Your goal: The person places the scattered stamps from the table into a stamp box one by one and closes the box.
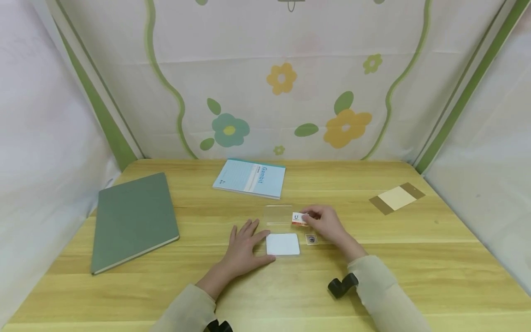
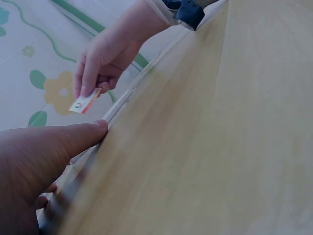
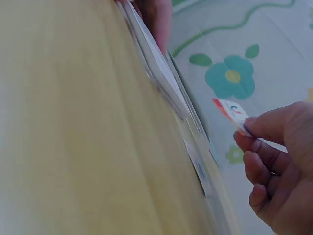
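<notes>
My left hand (image 1: 243, 251) lies on the table with its fingers spread, its thumb and index finger at the left edge of a stack of white cards (image 1: 283, 244) with rounded corners. In the left wrist view its thumb (image 2: 80, 136) points along the tabletop. Between thumb and fingers, my right hand (image 1: 329, 226) pinches a small white card with a red strip (image 1: 297, 218); the right wrist view shows the small card (image 3: 233, 112) held up by one edge. Below that hand is a little square clear piece with a dark print (image 1: 311, 239). Behind the stack lies a clear plastic sheet (image 1: 277, 215).
A light blue notebook (image 1: 253, 179) lies at the back of the wooden table (image 1: 207, 299). On the left is a large green hardcover book (image 1: 134, 221). A cream and brown card (image 1: 397, 198) lies at the right. Flowered fabric (image 1: 257, 41) encloses the table.
</notes>
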`<state>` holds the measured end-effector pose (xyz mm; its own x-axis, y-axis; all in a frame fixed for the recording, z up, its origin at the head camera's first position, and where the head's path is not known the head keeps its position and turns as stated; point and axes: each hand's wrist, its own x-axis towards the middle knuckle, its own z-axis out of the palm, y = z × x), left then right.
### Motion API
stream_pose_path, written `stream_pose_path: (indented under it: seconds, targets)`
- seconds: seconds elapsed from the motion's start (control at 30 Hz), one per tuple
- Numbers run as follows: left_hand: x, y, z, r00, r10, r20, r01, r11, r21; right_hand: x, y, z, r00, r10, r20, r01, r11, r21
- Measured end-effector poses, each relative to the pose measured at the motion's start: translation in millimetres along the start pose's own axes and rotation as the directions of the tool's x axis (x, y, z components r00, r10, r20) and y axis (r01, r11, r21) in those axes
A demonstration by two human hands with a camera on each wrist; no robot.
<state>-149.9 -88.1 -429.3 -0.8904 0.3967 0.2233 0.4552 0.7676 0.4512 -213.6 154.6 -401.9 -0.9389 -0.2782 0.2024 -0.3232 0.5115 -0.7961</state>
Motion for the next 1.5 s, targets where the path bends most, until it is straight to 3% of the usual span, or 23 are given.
stream_pose_path:
  seconds: [0.27,0.4,0.7,1.0,1.13,1.27,1.5]
  targets:
    - [0.2,1.6,-1.9,1.000,-0.003,0.003,0.003,1.000,0.016,-13.2,-20.3,25.1,0.990,-0.043,0.136,0.026,0.992,0.125]
    - [0.4,1.5,-1.4,1.000,-0.004,0.006,0.004,1.000,0.023,-19.1,-22.7,35.9,0.983,-0.058,0.174,0.041,0.994,0.099]
    - [-0.3,1.7,-1.8,1.000,-0.010,0.009,0.010,1.000,0.012,-23.7,-23.9,48.2,0.983,-0.089,0.158,0.093,0.995,-0.018]
    - [-1.2,2.2,-3.8,1.000,-0.014,0.005,0.013,1.000,0.004,-23.3,-27.7,53.2,0.973,-0.179,0.148,0.202,0.967,-0.158]
    - [-0.7,2.4,-4.2,1.000,-0.012,0.005,0.012,1.000,-0.004,-23.7,-28.2,53.2,0.975,-0.172,0.144,0.197,0.964,-0.181]
    - [-0.1,2.4,-3.6,1.000,-0.010,0.005,0.010,1.000,-0.009,-23.6,-28.7,49.6,0.977,-0.158,0.141,0.179,0.971,-0.156]
    - [0.3,1.8,-2.0,1.000,-0.009,0.004,0.009,1.000,0.004,-21.1,-33.6,25.9,0.988,-0.126,0.084,0.128,0.992,-0.016]
